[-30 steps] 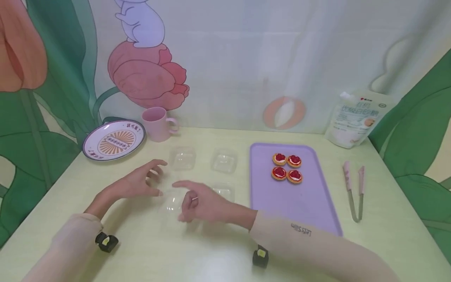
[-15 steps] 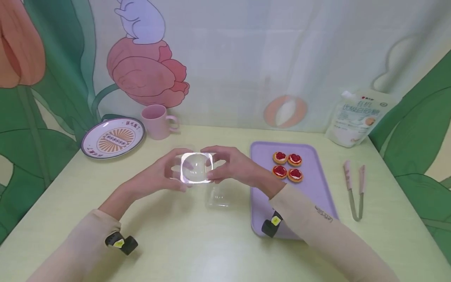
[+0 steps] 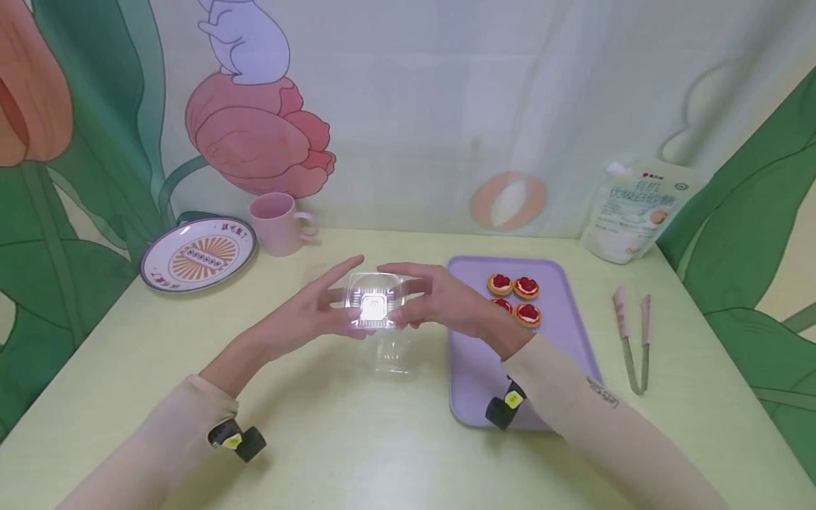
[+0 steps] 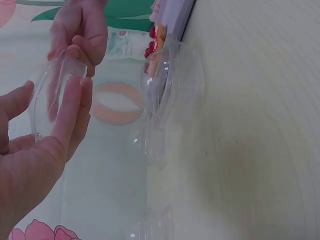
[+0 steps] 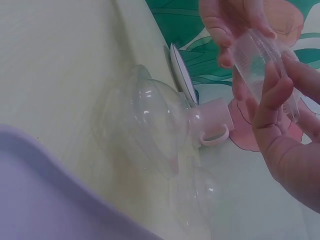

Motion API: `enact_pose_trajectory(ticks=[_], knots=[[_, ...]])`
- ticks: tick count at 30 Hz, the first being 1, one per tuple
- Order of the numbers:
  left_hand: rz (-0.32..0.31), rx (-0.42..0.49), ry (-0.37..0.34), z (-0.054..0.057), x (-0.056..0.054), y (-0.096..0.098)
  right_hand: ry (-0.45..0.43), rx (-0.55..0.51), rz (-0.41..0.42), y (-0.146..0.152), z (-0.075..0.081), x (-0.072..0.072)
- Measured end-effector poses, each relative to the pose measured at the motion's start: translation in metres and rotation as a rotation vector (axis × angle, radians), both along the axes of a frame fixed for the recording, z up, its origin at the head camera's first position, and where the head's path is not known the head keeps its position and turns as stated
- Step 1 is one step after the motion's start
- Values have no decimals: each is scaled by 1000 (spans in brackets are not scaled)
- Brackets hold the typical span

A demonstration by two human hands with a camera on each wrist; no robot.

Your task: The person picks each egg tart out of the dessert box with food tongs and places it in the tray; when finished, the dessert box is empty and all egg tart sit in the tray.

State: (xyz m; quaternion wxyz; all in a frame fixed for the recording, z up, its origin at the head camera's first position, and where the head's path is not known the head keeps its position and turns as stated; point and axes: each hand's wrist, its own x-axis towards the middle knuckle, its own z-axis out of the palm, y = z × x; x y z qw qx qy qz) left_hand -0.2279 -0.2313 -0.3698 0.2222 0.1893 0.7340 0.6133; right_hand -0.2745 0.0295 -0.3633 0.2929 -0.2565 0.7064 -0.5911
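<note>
Both hands hold up a small square clear plastic container base (image 3: 373,306) with ridged sides, clear of the table. My left hand (image 3: 314,309) grips its left side, thumb low and index finger stretched up past the edge. On the opposite side my right hand (image 3: 446,301) pinches it between thumb and fingers. In the right wrist view the container (image 5: 256,52) appears tilted, with fingers on both its ends. Beneath the hands, a clear domed lid (image 3: 393,354) lies on the table; the left wrist view shows its dome (image 4: 162,80) from the side.
A lilac tray (image 3: 516,375) with several berry tarts (image 3: 528,315) sits right of the hands. Pink-handled tongs (image 3: 631,347) lie farther right, a white pouch (image 3: 637,212) behind them. At back left are a pink mug (image 3: 275,225) and a patterned plate (image 3: 199,255).
Both hands came together and lifted a clear plastic piece off the table. Since half a second ago they have shifted slightly right, and the piece has turned, now showing its ridged base.
</note>
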Motion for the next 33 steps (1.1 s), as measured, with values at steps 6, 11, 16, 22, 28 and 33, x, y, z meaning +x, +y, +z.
enact_pose_trajectory(ticks=[6, 11, 16, 22, 28, 33], knots=[[69, 39, 15, -1, -1, 3, 81, -32, -69, -4, -4, 4], [115, 109, -39, -4, -3, 4, 71, -103, -121, -7, -8, 10], [189, 244, -114, -3, -5, 9, 13, -169, -134, -7, -5, 10], [205, 259, -144, -4, -8, 13, -47, -149, -141, -4, -3, 9], [264, 257, -109, -5, -10, 20, -67, -158, -149, -5, -5, 8], [355, 227, 26, -5, -4, 27, -24, -175, -164, -8, -9, 9]])
